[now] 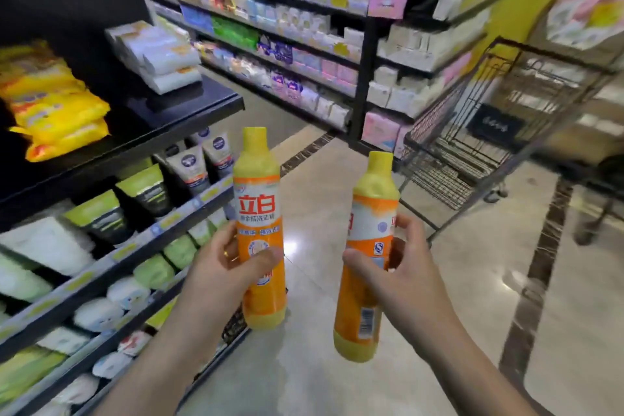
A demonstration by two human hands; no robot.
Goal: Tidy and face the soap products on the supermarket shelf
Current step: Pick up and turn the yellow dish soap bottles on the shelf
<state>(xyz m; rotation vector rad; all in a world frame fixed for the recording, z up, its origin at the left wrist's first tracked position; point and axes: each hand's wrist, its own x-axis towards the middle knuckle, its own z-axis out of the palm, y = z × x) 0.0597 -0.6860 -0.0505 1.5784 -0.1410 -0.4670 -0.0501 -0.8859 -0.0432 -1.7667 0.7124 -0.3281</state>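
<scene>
both hands (223, 267) (401, 275) each grip an orange bottle (258, 230) (366, 267) above glossy aisle floor (472, 280).

Ahead of the two held bottles (259, 230) the aisle floor (337, 179) lies open; just left of the left hand (223, 267) the shelf edges (141, 236) and packed goods crowd close; a wire trolley (489, 132) stands beyond the right hand (398, 277), up and right.

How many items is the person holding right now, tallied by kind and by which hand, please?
Orange bottle in the left hand: 1
Orange bottle in the right hand: 1
Total held: 2
</scene>
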